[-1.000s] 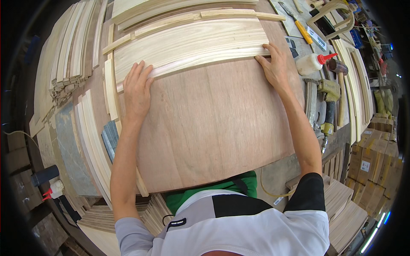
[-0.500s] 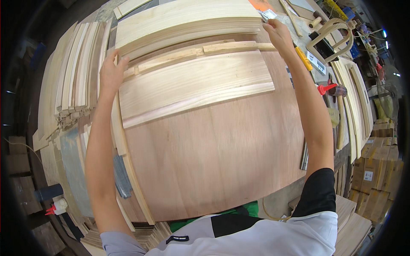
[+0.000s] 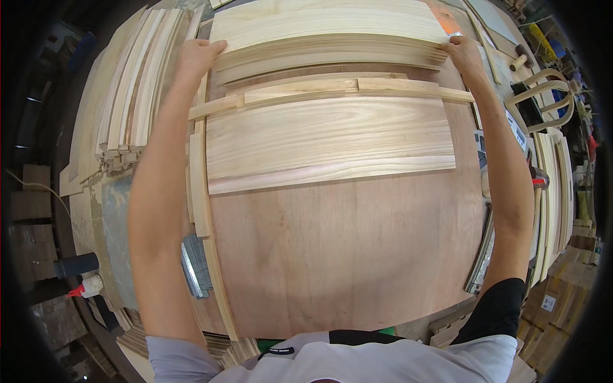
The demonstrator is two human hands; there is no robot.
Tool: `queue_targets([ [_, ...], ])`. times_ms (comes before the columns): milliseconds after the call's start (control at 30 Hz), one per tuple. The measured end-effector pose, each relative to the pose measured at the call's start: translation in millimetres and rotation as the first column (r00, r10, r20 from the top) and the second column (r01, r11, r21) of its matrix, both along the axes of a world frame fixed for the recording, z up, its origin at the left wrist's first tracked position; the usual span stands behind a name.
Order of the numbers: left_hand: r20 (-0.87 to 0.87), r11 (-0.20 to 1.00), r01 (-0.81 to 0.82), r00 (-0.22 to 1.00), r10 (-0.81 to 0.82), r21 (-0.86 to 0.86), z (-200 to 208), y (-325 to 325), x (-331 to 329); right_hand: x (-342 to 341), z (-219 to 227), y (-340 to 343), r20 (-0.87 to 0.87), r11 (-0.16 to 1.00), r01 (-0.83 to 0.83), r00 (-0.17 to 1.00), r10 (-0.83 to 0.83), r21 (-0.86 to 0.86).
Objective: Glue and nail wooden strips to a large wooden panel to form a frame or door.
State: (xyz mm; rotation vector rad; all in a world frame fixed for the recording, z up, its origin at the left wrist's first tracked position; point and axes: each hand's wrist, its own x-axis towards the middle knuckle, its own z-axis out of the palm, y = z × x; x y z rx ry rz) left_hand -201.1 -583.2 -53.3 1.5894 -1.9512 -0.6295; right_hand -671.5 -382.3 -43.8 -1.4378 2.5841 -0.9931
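Note:
A stack of pale wooden boards (image 3: 332,51) lies at the far side of the worktable, its layered near edges showing. At the left end, my left hand (image 3: 196,59) is closed on the top board (image 3: 319,20), thumb on its corner. My right hand (image 3: 465,56) pinches the same board's right end; some of its fingers are hidden. Nearer to me, a single wide board (image 3: 332,137) lies flat on the reddish plywood sheet (image 3: 345,255). Between it and the stack runs a jointed wooden strip (image 3: 300,92), reaching past the boards on both sides.
Upright slats (image 3: 137,83) stand bundled at the left. A narrow wooden batten (image 3: 220,281) borders the plywood, with grey metal strips (image 3: 196,265) beside it. A glue bottle (image 3: 91,285) lies at lower left. Bent wooden frames (image 3: 543,96) and a mallet (image 3: 520,62) are at right.
My left hand has moved up to the stack's left end and closed from an open pose. The view has shifted, so the boards appear farther right. My right hand stays at the stack's right end.

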Motion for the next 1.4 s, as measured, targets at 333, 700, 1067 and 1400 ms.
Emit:
queue_targets([
  [333, -0.554, 0.95, 0.112, 0.829, 0.072, 0.29, 18, 15, 20, -25, 6, 10, 0.445, 0.977, -0.022, 0.888, 0.116, -0.211],
  [700, -0.547, 0.956, -0.079, 0.805, 0.228, 0.281, 10, 304, 121, 125, 16, 286, 0.557, 0.971, 0.175, 0.829, -0.055, -0.165],
  [1067, -0.391, 0.936, -0.088, 0.892, 0.226, 0.341, -3, 397, 129, 158, -25, 372, 0.601, 0.984, 0.153, 0.796, -0.07, -0.088],
  [1400, 0.037, 0.991, -0.078, 0.997, 0.074, 0.109, -8, 381, 132, 137, -34, 360, 0.454, 0.994, 0.102, 0.884, -0.107, 0.037],
])
